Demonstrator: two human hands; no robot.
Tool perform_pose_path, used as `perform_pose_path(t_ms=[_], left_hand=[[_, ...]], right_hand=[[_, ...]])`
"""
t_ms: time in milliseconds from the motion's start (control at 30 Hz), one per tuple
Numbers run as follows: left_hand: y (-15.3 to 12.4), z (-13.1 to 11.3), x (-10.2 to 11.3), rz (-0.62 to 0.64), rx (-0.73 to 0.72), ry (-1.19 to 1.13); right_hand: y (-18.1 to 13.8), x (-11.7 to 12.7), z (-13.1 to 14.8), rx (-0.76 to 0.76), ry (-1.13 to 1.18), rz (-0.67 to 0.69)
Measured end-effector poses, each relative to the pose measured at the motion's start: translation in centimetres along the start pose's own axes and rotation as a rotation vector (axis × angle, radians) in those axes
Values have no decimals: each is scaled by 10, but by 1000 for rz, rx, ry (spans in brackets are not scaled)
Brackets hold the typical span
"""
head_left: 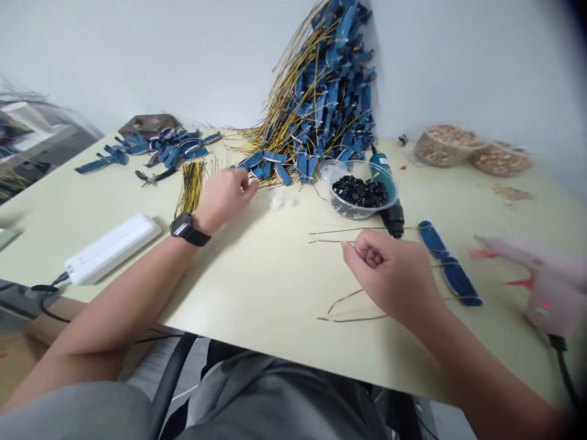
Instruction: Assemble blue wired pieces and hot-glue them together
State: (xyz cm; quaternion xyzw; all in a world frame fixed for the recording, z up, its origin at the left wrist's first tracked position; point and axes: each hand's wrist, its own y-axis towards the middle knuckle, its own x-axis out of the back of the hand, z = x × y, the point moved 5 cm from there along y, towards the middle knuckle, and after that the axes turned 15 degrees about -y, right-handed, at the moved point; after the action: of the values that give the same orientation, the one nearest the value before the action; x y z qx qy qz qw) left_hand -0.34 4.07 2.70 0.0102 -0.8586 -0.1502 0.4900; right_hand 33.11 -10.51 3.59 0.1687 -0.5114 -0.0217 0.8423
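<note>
My left hand (227,198) hovers over the pale green tabletop (275,275), its fingertips close to a heap of blue strips trailing yellow wires (321,104). Whether those fingers hold anything is hidden. My right hand (389,272) is pinched around thin yellow wires (332,238) that run out to the left. Under that hand lie more loose wires (353,316). To its right rests a blue strip (449,263). A small bundle of yellow wires (191,186) stands beyond my left hand.
A clear bowl of black beads (360,192) sits against a teal rotary tool (392,211). A pink glue gun (548,278) lies at the right. Also present are a white power strip (110,247), pliers (153,177), more blue pieces (160,150) and bags of wood chips (447,146).
</note>
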Motion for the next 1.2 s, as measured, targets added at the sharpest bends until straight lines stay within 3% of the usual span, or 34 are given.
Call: perform_pose_path(t_ms=[100, 233, 300, 500, 633, 733, 833, 900, 1000, 1100, 1200], left_hand=[[9, 39, 18, -97, 87, 87], [12, 68, 21, -36, 201, 131], [12, 69, 19, -22, 215, 123], [18, 65, 16, -65, 203, 53], [20, 64, 31, -92, 203, 20], [16, 52, 54, -187, 179, -52], [8, 24, 64, -259, 100, -275], [1, 5, 53, -179, 109, -457], [-12, -22, 18, 71, 175, -601], [-26, -44, -7, 229, 134, -601], [-38, -55, -16, 315, 94, -547]], right_hand=[[-4, 3, -2, -8, -3, -80], [-3, 4, -4, -80, -12, -8], [-2, 3, -4, -103, -18, 31], [2, 0, -9, -49, -31, -30], [8, 3, -7, -70, -61, -4], [15, 11, -1, -102, -106, -24], [24, 17, 12, -81, -147, -24], [32, 19, 25, -32, -163, -20], [43, 12, 43, 28, -129, 2], [47, -10, 49, 68, -72, 42], [44, -33, 44, 114, -84, 73]])
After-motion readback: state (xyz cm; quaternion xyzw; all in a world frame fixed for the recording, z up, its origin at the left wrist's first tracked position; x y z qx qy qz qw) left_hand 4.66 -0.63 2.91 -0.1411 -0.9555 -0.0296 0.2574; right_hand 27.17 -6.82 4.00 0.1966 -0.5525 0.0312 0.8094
